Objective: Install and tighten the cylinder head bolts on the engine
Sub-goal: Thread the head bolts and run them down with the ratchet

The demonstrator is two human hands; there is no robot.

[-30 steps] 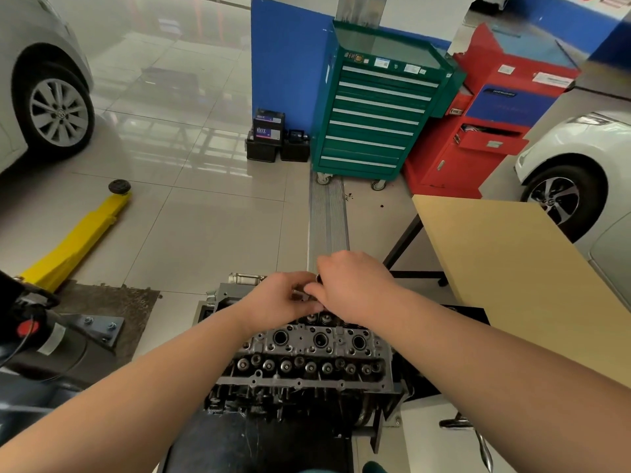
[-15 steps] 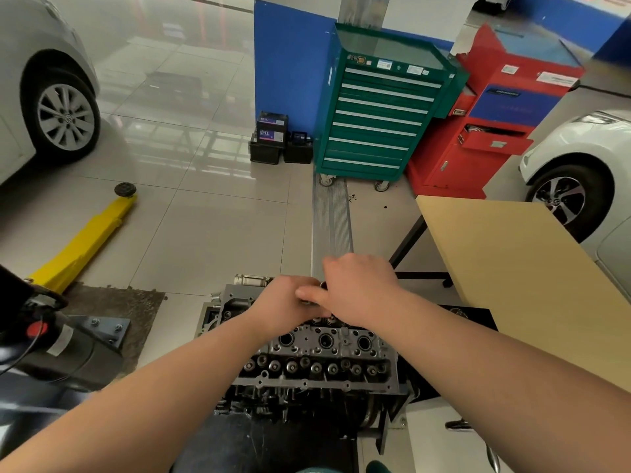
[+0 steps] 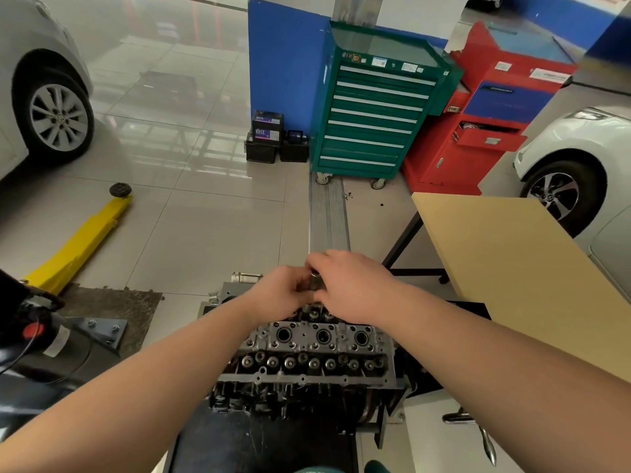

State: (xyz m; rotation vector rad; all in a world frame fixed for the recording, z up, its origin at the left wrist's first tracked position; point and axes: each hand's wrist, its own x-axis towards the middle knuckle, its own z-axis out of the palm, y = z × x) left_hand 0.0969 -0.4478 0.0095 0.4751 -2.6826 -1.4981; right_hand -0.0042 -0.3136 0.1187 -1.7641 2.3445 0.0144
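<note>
Floor: glossy workshop tiles (image 3: 191, 233).
Engine (image 3: 307, 356): near centre.
Left hand (image 3: 276, 295): over far edge, fingers curled on small metal cylinder (image 3: 314, 280).
Right hand (image 3: 355, 285): fingers pinch same cylinder.

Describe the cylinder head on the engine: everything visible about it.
The cylinder head is a grey, bare cast-metal block, lying flat with its top face up, on a dark stand. Three large round bores run in a row across its middle; a row of smaller round valve tops lines the near edge. Its far edge is hidden under the left hand and right hand, which hold a small dark metal cylinder above it.
</note>
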